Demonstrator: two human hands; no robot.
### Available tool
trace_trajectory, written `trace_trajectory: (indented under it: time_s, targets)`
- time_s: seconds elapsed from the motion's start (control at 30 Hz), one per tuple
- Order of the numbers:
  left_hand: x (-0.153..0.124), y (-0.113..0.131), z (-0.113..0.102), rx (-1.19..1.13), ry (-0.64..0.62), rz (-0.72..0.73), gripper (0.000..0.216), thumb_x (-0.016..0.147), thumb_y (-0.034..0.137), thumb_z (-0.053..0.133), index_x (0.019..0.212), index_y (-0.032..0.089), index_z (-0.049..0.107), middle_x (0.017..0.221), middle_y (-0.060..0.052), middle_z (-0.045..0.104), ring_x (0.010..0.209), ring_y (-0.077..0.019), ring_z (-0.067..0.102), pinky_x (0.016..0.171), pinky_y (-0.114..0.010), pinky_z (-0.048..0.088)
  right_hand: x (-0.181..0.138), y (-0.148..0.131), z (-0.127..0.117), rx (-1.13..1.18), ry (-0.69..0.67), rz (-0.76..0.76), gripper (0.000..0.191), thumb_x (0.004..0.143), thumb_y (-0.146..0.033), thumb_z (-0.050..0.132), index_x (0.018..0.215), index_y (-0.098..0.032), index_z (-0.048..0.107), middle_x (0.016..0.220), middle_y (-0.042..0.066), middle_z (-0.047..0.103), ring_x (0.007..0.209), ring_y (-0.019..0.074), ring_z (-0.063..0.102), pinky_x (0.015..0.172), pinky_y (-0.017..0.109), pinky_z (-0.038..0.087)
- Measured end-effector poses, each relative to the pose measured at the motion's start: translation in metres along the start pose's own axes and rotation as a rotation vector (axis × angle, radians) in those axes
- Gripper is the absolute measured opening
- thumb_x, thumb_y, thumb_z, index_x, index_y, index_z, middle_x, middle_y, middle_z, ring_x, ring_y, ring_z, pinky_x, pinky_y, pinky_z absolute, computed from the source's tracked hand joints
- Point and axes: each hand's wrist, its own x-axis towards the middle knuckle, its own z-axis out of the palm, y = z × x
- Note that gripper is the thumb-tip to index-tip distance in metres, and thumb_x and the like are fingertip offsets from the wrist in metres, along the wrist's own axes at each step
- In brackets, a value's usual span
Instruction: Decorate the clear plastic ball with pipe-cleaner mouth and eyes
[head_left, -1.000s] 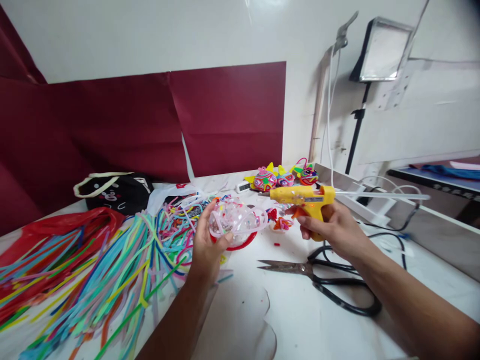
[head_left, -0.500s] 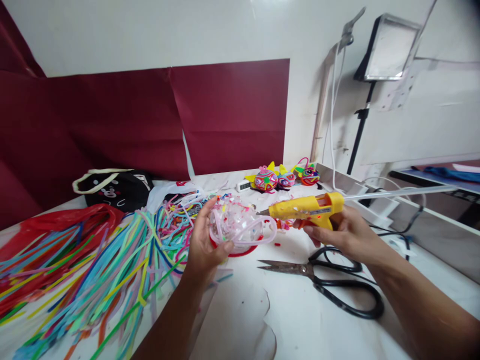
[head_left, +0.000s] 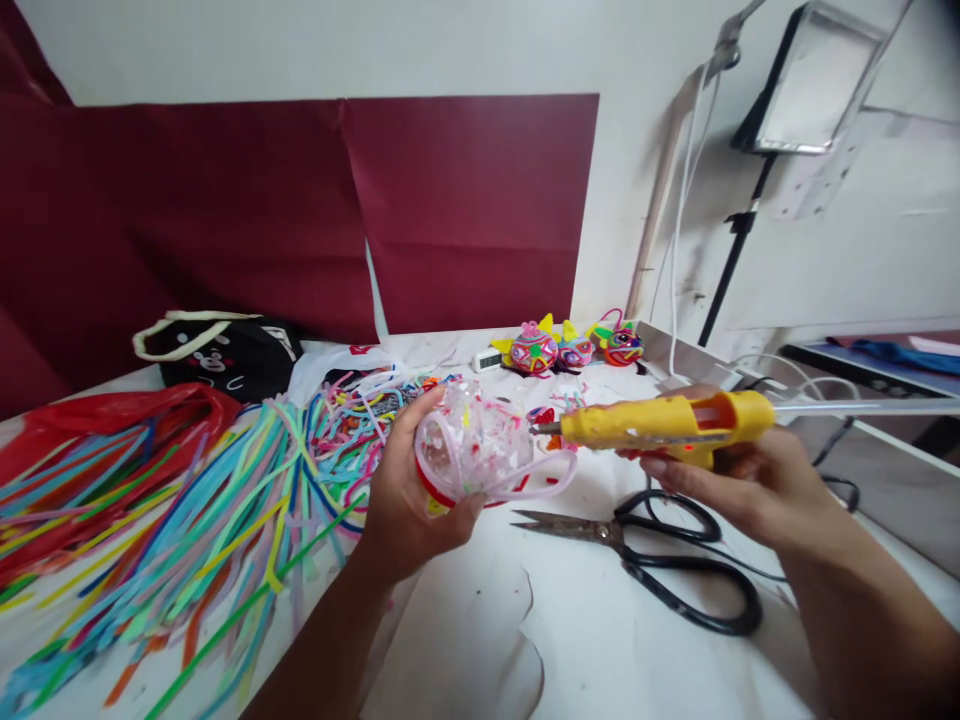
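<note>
My left hand is wrapped round a clear plastic ball flecked with coloured bits, with a pale pink strip looped around it and a red strip beneath. My right hand grips a yellow hot glue gun, held level with a clear glue stick poking out of its back. The gun's nozzle points left and sits right at the ball's right side.
A big heap of coloured strips covers the table's left half. Black-handled scissors lie under the gun. Three decorated balls stand at the back, a black bag at back left, cables and a lamp stand on the right.
The glue gun has dropped and swung level, its nozzle moving left to the ball. My left hand turned the ball slightly and brought it nearer.
</note>
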Motion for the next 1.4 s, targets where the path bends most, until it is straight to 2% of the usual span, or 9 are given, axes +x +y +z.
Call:
trace_trajectory:
  time_s: [0.13, 0.3, 0.43, 0.6, 0.67, 0.77, 0.87, 1.1, 1.4]
  targets:
    - [-0.002, 0.002, -0.001, 0.026, 0.058, -0.046, 0.088, 0.04, 0.005, 0.084, 0.124, 0.022, 0.064, 0.132, -0.008, 0.057, 0.127, -0.037, 0.047, 0.112, -0.042, 0.036, -0.006, 0.0, -0.007, -0.108, -0.075, -0.038, 0.009, 0.075, -0.032, 0.077, 0.083, -0.029, 0.073, 0.092, 0.007, 0.069, 0.073, 0.022, 0.066, 0.054, 0.03, 0.056]
    - [-0.002, 0.002, -0.002, 0.087, 0.007, -0.015, 0.09, 0.042, 0.008, 0.085, 0.128, 0.021, 0.061, 0.131, -0.008, 0.057, 0.127, -0.0363, 0.045, 0.111, -0.044, 0.035, -0.01, -0.001, -0.015, -0.19, -0.187, -0.087, 0.008, 0.082, -0.031, 0.07, 0.088, -0.03, 0.075, 0.102, 0.008, 0.068, 0.084, 0.0243, 0.067, 0.065, 0.032, 0.058]
    - [-0.001, 0.003, -0.001, 0.183, -0.027, 0.053, 0.089, 0.045, 0.01, 0.085, 0.129, 0.021, 0.06, 0.127, -0.008, 0.057, 0.125, -0.0345, 0.046, 0.11, -0.043, 0.035, -0.009, -0.005, -0.013, -0.227, -0.206, -0.153, 0.014, 0.081, -0.028, 0.07, 0.094, -0.033, 0.074, 0.103, 0.007, 0.068, 0.087, 0.0246, 0.067, 0.069, 0.032, 0.058]
    - [0.001, 0.007, 0.004, 0.175, 0.023, 0.017, 0.085, 0.039, 0.01, 0.087, 0.121, 0.019, 0.065, 0.117, -0.008, 0.06, 0.12, -0.0347, 0.048, 0.108, -0.043, 0.036, -0.01, -0.008, -0.011, -0.284, -0.224, -0.193, 0.019, 0.082, -0.024, 0.067, 0.099, -0.034, 0.071, 0.104, 0.007, 0.067, 0.087, 0.0239, 0.066, 0.07, 0.031, 0.057]
    - [0.001, 0.007, 0.004, 0.224, -0.005, 0.06, 0.083, 0.044, 0.013, 0.086, 0.124, 0.018, 0.063, 0.116, -0.009, 0.06, 0.118, -0.0336, 0.049, 0.107, -0.043, 0.037, -0.011, -0.008, -0.011, -0.313, -0.239, -0.206, 0.02, 0.083, -0.024, 0.066, 0.1, -0.033, 0.07, 0.106, 0.007, 0.067, 0.089, 0.0239, 0.066, 0.073, 0.031, 0.057]
    - [0.0, 0.005, 0.002, 0.367, -0.109, 0.196, 0.083, 0.057, 0.021, 0.08, 0.136, 0.019, 0.052, 0.121, -0.009, 0.056, 0.118, -0.0312, 0.05, 0.104, -0.042, 0.04, -0.01, -0.008, -0.011, -0.345, -0.269, -0.224, 0.019, 0.085, -0.025, 0.064, 0.103, -0.031, 0.067, 0.108, 0.007, 0.065, 0.09, 0.0231, 0.066, 0.075, 0.03, 0.057]
    - [0.0, 0.004, 0.0, 0.463, -0.173, 0.274, 0.084, 0.063, 0.023, 0.076, 0.141, 0.021, 0.044, 0.124, -0.01, 0.052, 0.117, -0.0297, 0.05, 0.101, -0.042, 0.044, -0.009, -0.009, -0.011, -0.357, -0.31, -0.265, 0.017, 0.087, -0.023, 0.061, 0.104, -0.027, 0.064, 0.11, 0.006, 0.064, 0.091, 0.022, 0.065, 0.077, 0.03, 0.058]
    - [0.0, 0.006, 0.001, 0.484, -0.178, 0.248, 0.081, 0.064, 0.021, 0.074, 0.139, 0.021, 0.043, 0.124, -0.01, 0.05, 0.118, -0.0279, 0.05, 0.102, -0.041, 0.044, -0.01, -0.009, -0.012, -0.43, -0.362, -0.309, 0.016, 0.089, -0.021, 0.058, 0.105, -0.026, 0.059, 0.111, 0.006, 0.062, 0.095, 0.0229, 0.064, 0.077, 0.03, 0.056]
    - [0.0, 0.005, 0.002, 0.489, -0.179, 0.252, 0.081, 0.064, 0.021, 0.073, 0.139, 0.019, 0.043, 0.124, -0.01, 0.05, 0.12, -0.0279, 0.05, 0.103, -0.04, 0.043, -0.013, -0.011, -0.011, -0.527, -0.33, -0.328, 0.011, 0.09, -0.025, 0.056, 0.101, -0.025, 0.059, 0.111, 0.009, 0.059, 0.1, 0.0257, 0.062, 0.075, 0.032, 0.055]
